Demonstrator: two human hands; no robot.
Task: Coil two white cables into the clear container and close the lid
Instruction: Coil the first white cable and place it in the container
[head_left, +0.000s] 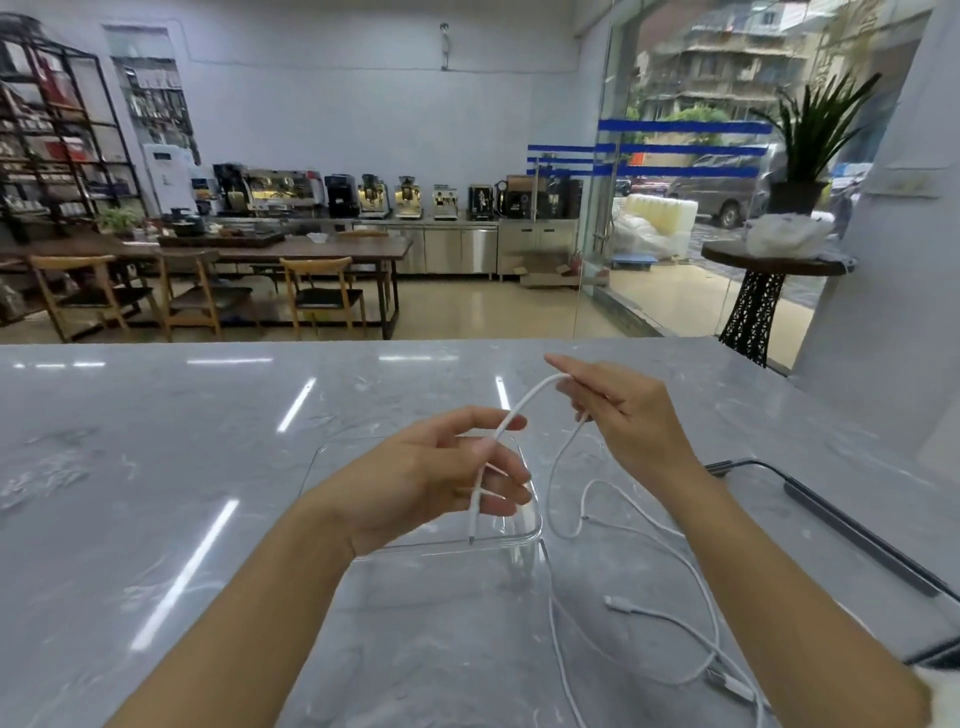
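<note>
**A:** Item one, white cable. We are holding it in both hands above the clear container. Left hand: fingers pinching the cable near its plug end, which is hanging down over the container's near rim. Right hand: fingers closed lightly on the same cable further along.

**B:** And the rest of it?

**A:** It is trailing off the right hand in loose loops across the marble counter, right of the container. A second connector is lying there too; we cannot tell the two cables apart in that tangle.

**B:** Handling advice?

**A:** We are judging that even loops, wound narrower than the container, are what the step wants, with the left hand anchoring the end and the right hand feeding slack without twisting. Lid: we are not seeing it clearly.
</note>
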